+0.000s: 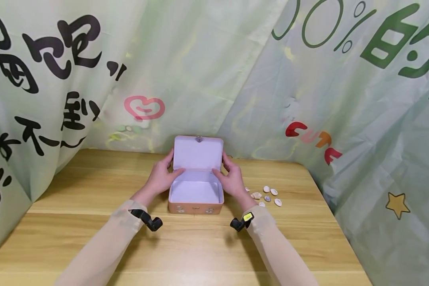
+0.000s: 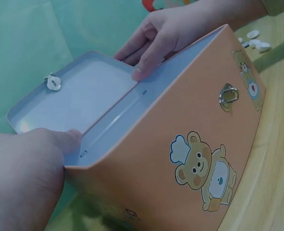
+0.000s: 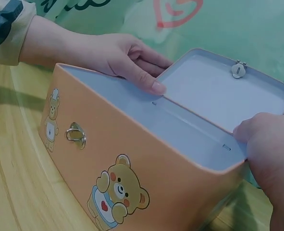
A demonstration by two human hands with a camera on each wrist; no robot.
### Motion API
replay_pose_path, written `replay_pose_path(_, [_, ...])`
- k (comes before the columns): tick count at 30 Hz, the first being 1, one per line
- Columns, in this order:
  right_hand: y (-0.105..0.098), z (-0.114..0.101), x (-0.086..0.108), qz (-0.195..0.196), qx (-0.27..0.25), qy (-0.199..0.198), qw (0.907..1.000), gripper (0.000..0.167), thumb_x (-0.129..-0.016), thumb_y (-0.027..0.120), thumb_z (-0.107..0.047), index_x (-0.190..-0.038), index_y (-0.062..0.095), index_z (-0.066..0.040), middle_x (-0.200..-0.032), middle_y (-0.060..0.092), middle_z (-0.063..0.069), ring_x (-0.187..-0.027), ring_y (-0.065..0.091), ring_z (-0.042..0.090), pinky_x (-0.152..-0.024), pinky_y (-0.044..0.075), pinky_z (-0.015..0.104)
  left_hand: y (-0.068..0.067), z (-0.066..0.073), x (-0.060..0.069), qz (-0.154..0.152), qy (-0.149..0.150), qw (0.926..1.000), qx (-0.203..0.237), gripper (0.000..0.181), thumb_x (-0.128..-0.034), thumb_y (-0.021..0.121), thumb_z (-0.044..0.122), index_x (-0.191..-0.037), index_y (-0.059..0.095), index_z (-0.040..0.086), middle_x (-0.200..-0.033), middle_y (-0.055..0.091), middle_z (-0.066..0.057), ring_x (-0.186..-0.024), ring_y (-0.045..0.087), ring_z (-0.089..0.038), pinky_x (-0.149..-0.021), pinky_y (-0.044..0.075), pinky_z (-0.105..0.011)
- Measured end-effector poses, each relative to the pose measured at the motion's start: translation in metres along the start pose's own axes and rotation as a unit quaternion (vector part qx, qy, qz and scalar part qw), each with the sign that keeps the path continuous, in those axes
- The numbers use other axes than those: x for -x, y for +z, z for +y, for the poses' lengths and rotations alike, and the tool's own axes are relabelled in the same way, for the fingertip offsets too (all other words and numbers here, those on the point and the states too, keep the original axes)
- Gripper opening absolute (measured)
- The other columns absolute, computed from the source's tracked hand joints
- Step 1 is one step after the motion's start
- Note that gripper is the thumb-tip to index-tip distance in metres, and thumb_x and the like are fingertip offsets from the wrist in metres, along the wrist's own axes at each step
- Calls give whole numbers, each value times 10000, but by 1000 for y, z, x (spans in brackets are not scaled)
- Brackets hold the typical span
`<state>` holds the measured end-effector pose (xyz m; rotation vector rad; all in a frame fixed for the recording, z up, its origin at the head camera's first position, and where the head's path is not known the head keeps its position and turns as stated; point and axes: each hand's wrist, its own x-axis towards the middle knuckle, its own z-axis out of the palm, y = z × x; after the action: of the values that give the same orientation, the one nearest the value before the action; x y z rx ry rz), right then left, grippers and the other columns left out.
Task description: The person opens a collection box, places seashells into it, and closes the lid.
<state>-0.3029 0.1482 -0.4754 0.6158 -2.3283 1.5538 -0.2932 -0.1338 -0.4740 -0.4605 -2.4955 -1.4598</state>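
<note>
An orange tin box (image 1: 196, 208) with bear pictures on its front stands on the wooden table, its lid (image 1: 198, 153) raised and leaning back. Its pale lining shows no contents in the head view. At the left rear corner my left hand (image 1: 161, 174) grips the tin, thumb over the inner edge by the hinge and fingers behind the lid's side. Mirroring it, my right hand (image 1: 232, 178) holds the right rear corner, thumb inside. A metal clasp (image 2: 228, 96) sits on the front wall, and its catch (image 3: 238, 70) is on the lid's rim.
Several small seashells (image 1: 256, 196) lie on the wooden table (image 1: 289, 238) to the right of the box, close by the right wrist. A printed pale green curtain (image 1: 200, 79) hangs right behind the table's back edge and along both sides.
</note>
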Motion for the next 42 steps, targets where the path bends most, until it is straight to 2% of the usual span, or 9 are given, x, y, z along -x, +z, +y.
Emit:
replay_pose_path(10, [5, 5, 6, 110, -279, 240, 9993, 694, -988, 749, -32, -1560, 383, 108, -1583, 426, 276, -1440, 445, 422, -1152, 386, 590, 3, 0, 3, -23, -299, 9988, 383, 824, -1009, 762, 172, -1668, 279, 65, -1684, 323, -141, -1484, 405, -345, -1146, 419, -506])
replay_pose_path(18, [6, 5, 6, -8, -343, 735, 9967, 671, -1022, 723, -79, -1582, 383, 71, -1596, 443, 230, -1441, 473, 367, -1169, 398, 500, 4, 0, 4, -78, -635, 9966, 515, 788, -1015, 758, 205, -1662, 322, 95, -1674, 354, -141, -1476, 414, -376, -1147, 415, -520])
replay_pose_path(24, [8, 4, 8, -17, -520, 957, 9940, 642, -1031, 717, -102, -1572, 414, 63, -1587, 459, 238, -1437, 478, 379, -1166, 403, 507, 6, -5, 4, -75, -785, 9956, 500, 774, -1016, 759, 246, -1653, 349, 92, -1658, 380, -146, -1456, 441, -382, -1135, 430, -527])
replay_pose_path(29, [9, 3, 7, -27, -607, 1057, 9925, 646, -1027, 718, -87, -1568, 406, 79, -1583, 459, 249, -1438, 478, 366, -1160, 414, 479, 6, -6, 4, -93, -840, 9948, 562, 773, -1012, 765, 256, -1645, 360, 74, -1648, 392, -156, -1455, 442, -376, -1133, 432, -531])
replay_pose_path(36, [9, 5, 7, -14, -787, 967, 9922, 637, -1022, 711, -54, -1553, 400, 110, -1577, 426, 299, -1441, 442, 442, -1148, 398, 568, 5, -6, 4, -182, -912, 9937, 625, 768, -1024, 747, 253, -1644, 345, 45, -1653, 380, -173, -1473, 419, -378, -1158, 405, -523])
replay_pose_path(42, [8, 6, 7, -96, -565, 1156, 9916, 641, -1033, 716, -109, -1556, 408, 98, -1594, 428, 244, -1444, 460, 374, -1140, 432, 474, 3, -5, 3, -315, -978, 9938, 434, 769, -1022, 748, 285, -1636, 358, 34, -1645, 389, -185, -1465, 424, -408, -1159, 402, -526])
